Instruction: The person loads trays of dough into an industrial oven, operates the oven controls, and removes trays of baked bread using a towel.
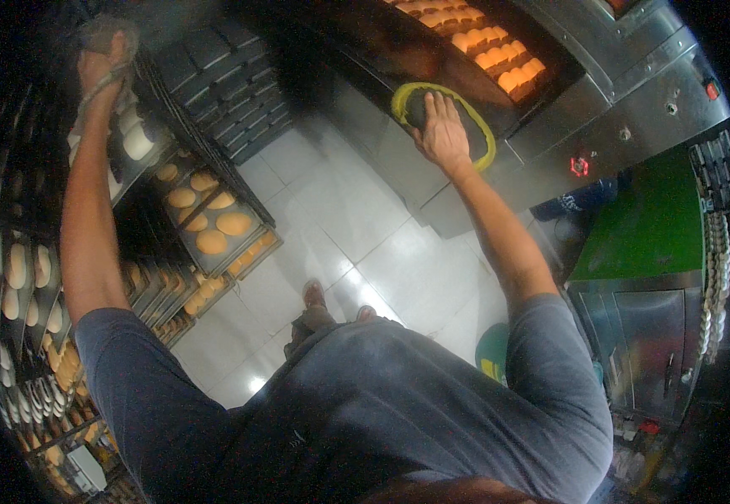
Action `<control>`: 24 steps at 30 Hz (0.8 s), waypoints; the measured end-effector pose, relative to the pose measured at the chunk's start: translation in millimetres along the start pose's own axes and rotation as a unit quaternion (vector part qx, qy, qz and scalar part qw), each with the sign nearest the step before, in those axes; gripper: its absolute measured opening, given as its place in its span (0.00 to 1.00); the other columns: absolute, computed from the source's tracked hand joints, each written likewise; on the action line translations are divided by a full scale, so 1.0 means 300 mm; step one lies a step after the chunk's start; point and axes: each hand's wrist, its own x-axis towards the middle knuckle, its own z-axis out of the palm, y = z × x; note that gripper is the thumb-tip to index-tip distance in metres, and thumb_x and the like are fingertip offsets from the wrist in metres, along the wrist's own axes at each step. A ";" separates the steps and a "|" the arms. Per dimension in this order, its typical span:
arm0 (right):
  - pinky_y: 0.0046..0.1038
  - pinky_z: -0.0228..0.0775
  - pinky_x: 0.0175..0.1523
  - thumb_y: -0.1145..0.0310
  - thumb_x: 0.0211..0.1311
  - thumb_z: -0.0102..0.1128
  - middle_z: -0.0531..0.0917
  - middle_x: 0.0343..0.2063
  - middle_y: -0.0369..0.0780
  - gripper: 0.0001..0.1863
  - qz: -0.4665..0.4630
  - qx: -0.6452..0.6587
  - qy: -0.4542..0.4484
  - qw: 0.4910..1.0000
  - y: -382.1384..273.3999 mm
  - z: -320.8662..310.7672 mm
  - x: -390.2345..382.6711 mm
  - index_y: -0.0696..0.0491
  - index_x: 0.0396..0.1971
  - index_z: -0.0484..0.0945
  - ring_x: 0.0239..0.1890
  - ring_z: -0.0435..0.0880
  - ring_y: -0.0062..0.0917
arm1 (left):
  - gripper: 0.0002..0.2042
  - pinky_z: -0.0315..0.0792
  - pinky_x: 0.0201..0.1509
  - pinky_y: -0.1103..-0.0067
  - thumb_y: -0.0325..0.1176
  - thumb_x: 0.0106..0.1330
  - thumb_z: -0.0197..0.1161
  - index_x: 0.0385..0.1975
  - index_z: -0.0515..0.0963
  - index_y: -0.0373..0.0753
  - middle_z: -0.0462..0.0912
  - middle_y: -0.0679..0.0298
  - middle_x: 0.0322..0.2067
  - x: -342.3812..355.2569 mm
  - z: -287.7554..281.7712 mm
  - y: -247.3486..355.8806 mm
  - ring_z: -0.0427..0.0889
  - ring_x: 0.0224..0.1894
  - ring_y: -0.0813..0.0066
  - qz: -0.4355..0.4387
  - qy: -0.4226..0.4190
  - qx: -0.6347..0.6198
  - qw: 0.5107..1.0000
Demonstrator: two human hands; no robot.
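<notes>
A: What lies nearest the person?

B: The grey shirt, then the pale tiled floor with two sandalled feet on it.

A: And the left hand?

B: The left hand is raised high, fingers curled around a grey cloth pad at the top of the tall metal rack of trays, which carries round golden baked buns.

A: The right one?

B: The right hand lies flat and spread, palm down, on a dark oval mitt with a yellow rim, gripping nothing. The mitt rests on the steel oven's front edge.

A: Farther back?

B: Glowing orange loaves sit in rows inside the oven.
</notes>
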 end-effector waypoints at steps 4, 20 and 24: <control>0.40 0.54 0.69 0.55 0.56 0.63 0.64 0.63 0.55 0.41 -0.003 -0.020 -0.002 1.000 0.008 0.006 -0.003 0.65 0.63 0.59 0.65 0.63 0.50 | 0.32 0.67 0.60 0.61 0.57 0.62 0.57 0.51 0.75 0.29 0.77 0.42 0.51 -0.017 -0.015 0.065 0.75 0.56 0.44 0.003 0.010 0.011 1.000; 0.40 0.53 0.70 0.53 0.61 0.55 0.63 0.64 0.56 0.40 -0.004 -0.059 -0.029 0.998 0.004 0.022 0.005 0.66 0.65 0.56 0.67 0.60 0.50 | 0.29 0.66 0.61 0.65 0.55 0.64 0.57 0.55 0.74 0.39 0.76 0.50 0.54 -0.012 -0.022 0.040 0.74 0.57 0.50 0.037 -0.001 -0.012 0.999; 0.40 0.52 0.71 0.54 0.61 0.55 0.62 0.65 0.56 0.40 -0.008 -0.069 -0.034 0.997 0.011 0.030 0.002 0.66 0.65 0.55 0.67 0.60 0.50 | 0.27 0.66 0.60 0.64 0.52 0.64 0.56 0.54 0.74 0.35 0.77 0.47 0.53 -0.013 -0.011 0.046 0.74 0.56 0.47 0.103 0.035 0.018 0.994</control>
